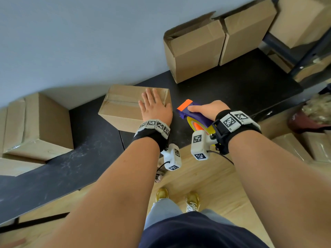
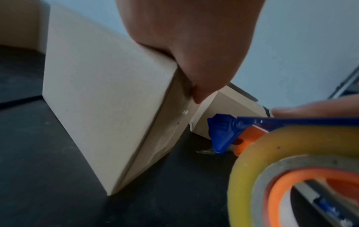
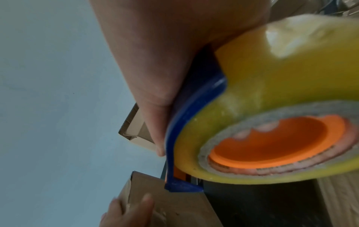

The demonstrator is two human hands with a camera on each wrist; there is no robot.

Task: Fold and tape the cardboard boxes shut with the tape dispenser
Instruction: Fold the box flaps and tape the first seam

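A closed cardboard box (image 1: 121, 104) with clear tape along its top seam sits on the black table (image 1: 89, 158). My left hand (image 1: 154, 106) lies flat on its right end, fingers straight, thumb over the right edge (image 2: 196, 86). Just right of the box, my right hand (image 1: 207, 109) grips the blue and orange tape dispenser (image 1: 189, 111) with its yellowish tape roll (image 3: 272, 98). The dispenser's front end (image 3: 180, 186) hovers beside the box's right face (image 3: 174, 204), a short way above the table (image 2: 219, 138).
Two open-topped boxes (image 1: 197, 49) stand at the back against the grey wall. Taped boxes (image 1: 37, 127) are stacked at the left, and more boxes (image 1: 304, 145) are at the right. Wooden floor (image 1: 206, 178) lies below the table's front edge.
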